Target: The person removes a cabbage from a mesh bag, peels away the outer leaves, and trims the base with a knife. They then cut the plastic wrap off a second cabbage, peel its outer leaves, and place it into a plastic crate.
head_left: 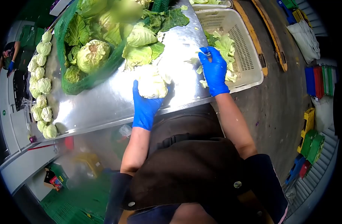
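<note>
A pale, trimmed cabbage (152,84) rests in my left hand (145,108), whose blue-gloved fingers cup it from below over the metal table (111,106). My right hand (215,70), also gloved in blue, is at the table's right edge beside a white crate (249,72). Its fingers are bent, with a gap between thumb and forefinger; I see nothing plainly held in them. Loose cabbage leaves (226,48) lie behind and around that hand, partly hidden by it. Beyond the held cabbage are more green leaves (139,54).
A green net sack (72,87) of untrimmed cabbages (92,56) stands left of centre. Several trimmed cabbages (44,86) line the table's left edge. Yellow forklift-like bars (266,30) lie on the floor beyond the crate. Another person (10,56) is at far left.
</note>
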{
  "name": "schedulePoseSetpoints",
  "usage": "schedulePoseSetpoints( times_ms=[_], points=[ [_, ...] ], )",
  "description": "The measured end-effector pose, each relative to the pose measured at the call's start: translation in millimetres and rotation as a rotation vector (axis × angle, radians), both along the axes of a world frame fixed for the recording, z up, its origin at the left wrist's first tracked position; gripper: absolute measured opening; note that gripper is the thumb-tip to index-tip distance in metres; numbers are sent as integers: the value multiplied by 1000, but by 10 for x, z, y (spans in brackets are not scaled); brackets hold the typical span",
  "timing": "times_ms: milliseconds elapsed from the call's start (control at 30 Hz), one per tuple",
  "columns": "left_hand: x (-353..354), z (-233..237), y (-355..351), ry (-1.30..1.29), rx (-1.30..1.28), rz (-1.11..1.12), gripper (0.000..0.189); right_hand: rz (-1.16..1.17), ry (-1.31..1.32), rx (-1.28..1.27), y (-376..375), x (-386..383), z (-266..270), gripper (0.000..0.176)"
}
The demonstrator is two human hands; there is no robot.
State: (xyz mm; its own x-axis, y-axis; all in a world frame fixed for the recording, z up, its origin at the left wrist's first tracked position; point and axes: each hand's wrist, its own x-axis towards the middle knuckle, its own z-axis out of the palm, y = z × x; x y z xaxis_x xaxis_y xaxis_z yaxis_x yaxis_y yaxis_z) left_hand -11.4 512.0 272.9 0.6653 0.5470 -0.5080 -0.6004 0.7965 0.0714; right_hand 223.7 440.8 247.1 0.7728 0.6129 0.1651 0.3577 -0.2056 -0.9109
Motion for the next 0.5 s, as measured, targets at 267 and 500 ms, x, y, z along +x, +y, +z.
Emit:
schedulePoseSetpoints(
  times_ms=[267, 500],
  points=[
    [55, -59, -21, 62, 18, 8, 66, 580, -1, 94, 141, -760, 536, 35],
    [0, 7, 3, 191, -113, 129, 65, 543, 189, -18, -148, -250, 139, 22]
  ],
)
